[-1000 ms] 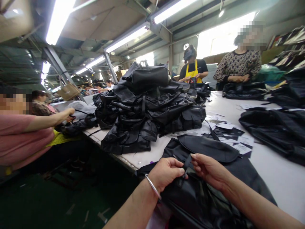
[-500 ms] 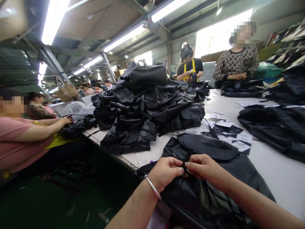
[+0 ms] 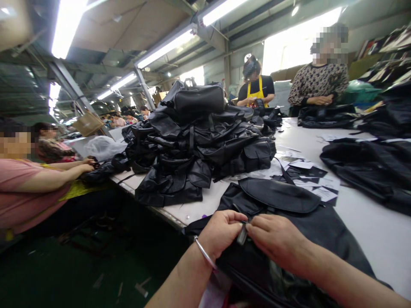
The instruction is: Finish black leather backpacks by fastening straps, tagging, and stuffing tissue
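Observation:
A black leather bag (image 3: 298, 231) lies at the near edge of the white table (image 3: 369, 239), its flap facing away from me. My left hand (image 3: 220, 233), with a metal bangle on the wrist, and my right hand (image 3: 276, 241) meet over the bag's front. Both pinch a small metal piece (image 3: 242, 235) on a short black strap of the bag, fingertips nearly touching.
A tall heap of black bags (image 3: 199, 141) fills the table's middle. More black bags (image 3: 372, 171) lie at the right, with paper tags (image 3: 308, 175) scattered between. Seated workers (image 3: 28, 188) work at the left edge. Two people (image 3: 317, 81) stand at the far end.
The upright black strap between my fingers has been brought down. My right hand has slid left and lower, and both hands now close around the small metal piece.

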`<state>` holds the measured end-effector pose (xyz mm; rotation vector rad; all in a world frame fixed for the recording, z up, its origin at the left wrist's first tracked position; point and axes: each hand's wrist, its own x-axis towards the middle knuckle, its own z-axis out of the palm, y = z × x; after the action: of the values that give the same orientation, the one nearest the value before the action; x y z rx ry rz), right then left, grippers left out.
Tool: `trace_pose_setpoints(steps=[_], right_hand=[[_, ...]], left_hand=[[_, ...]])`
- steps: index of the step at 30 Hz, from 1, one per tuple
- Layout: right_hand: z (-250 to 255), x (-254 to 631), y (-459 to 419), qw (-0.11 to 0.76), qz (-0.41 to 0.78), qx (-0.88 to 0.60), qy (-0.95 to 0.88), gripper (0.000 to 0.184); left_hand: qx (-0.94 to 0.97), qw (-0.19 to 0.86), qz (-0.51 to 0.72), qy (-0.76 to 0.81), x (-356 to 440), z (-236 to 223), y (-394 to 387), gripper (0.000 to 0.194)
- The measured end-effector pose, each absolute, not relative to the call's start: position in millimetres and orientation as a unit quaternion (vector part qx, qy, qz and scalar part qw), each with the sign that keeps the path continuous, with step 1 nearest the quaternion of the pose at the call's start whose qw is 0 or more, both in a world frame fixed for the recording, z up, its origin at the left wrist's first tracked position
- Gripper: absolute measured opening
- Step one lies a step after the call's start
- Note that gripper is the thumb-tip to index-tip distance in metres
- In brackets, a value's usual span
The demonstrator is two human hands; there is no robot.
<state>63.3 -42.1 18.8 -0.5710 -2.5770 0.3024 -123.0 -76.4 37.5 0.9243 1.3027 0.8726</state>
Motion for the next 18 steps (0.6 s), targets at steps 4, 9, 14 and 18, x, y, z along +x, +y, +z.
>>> trace_pose_setpoints(steps=[4, 9, 14, 18], right_hand=[[27, 72, -46, 0.225, 0.094, -0.174, -0.954, 0.026], [33, 73, -42, 0.248, 0.368, -0.364, -0.819, 0.033], [32, 62, -43, 0.173, 0.515, -0.425, -0.724, 0.040], [34, 54, -47, 0.137, 0.592, -0.424, -0.672, 0.044]], left_hand=[[0.473, 0.584, 0.378, 0.541, -131, 41, -84, 0.035], [0.563, 0.437, 0.373, 0.594, -142, 51, -106, 0.023], [0.620, 0.339, 0.313, 0.634, -138, 67, -119, 0.019], [0.627, 0.349, 0.302, 0.628, -132, 71, -119, 0.014]])
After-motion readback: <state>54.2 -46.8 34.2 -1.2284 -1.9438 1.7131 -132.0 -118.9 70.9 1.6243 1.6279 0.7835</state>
